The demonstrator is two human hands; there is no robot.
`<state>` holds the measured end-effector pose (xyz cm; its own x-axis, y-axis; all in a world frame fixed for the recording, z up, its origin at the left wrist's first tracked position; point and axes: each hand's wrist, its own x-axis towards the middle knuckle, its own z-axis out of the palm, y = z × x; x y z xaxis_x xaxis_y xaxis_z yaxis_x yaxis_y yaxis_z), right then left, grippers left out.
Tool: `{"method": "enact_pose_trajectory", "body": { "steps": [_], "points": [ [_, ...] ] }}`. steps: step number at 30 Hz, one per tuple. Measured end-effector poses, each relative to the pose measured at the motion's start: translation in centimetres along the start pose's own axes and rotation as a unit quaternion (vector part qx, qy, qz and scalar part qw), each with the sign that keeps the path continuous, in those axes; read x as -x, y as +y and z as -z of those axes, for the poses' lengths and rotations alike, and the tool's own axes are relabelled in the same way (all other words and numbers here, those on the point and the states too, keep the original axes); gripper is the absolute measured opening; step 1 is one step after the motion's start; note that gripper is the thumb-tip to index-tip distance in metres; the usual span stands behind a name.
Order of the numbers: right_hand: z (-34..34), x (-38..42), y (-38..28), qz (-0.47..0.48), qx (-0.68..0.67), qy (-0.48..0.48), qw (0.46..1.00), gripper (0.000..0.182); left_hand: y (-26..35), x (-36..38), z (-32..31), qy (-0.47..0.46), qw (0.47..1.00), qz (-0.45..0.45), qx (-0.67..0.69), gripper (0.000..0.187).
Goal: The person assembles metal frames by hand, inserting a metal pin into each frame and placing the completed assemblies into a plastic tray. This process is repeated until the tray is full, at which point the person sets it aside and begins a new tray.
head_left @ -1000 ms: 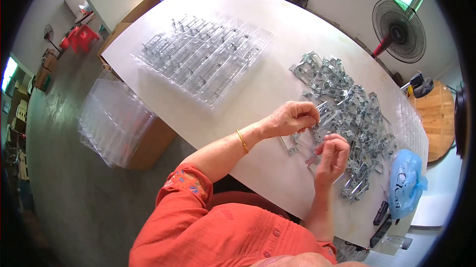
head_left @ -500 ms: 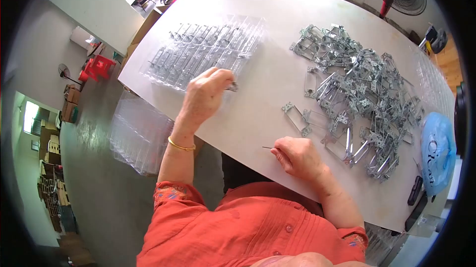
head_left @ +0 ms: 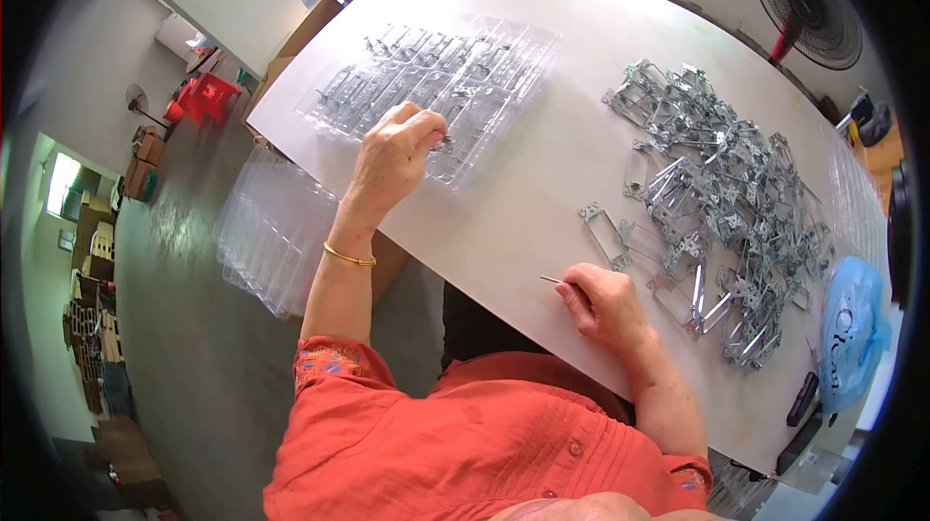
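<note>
Fingers of left hand [head_left: 392, 155] pinch small metal part [head_left: 444, 144] over clear tray [head_left: 441, 85], near edge slot. Right hand [head_left: 603, 303] rests on desk [head_left: 542, 182], gripping thin pin [head_left: 550, 279], beside metal bracket pile [head_left: 717, 201].

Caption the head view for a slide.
Left hand sets a metal part at the clear plastic tray; right hand holds a thin pin.

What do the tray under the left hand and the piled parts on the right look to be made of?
The tray looks like thin clear moulded plastic: the white table shows through and its ribs glint. The piled parts look like stamped metal, silvery, possibly zinc-plated, with bright flat reflections. The left hand holds one such part.
</note>
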<state>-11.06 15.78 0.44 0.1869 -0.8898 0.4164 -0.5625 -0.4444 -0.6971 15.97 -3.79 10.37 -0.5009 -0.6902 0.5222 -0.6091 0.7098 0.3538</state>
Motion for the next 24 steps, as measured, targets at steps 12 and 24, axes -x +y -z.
{"method": "enact_pose_trajectory", "body": {
  "steps": [12, 24],
  "points": [
    [-0.2, 0.0, 0.2, -0.013, 0.0, 0.009, 1.0, 0.016, -0.3, -0.2, -1.4, -0.047, 0.996, -0.052, -0.062, 0.003],
    [-0.1, 0.0, 0.2, -0.008, -0.01, 0.021, 1.0, 0.014, -0.6, -0.5, -1.5, -0.048, 0.992, -0.069, -0.09, 0.006]
  ]
}}
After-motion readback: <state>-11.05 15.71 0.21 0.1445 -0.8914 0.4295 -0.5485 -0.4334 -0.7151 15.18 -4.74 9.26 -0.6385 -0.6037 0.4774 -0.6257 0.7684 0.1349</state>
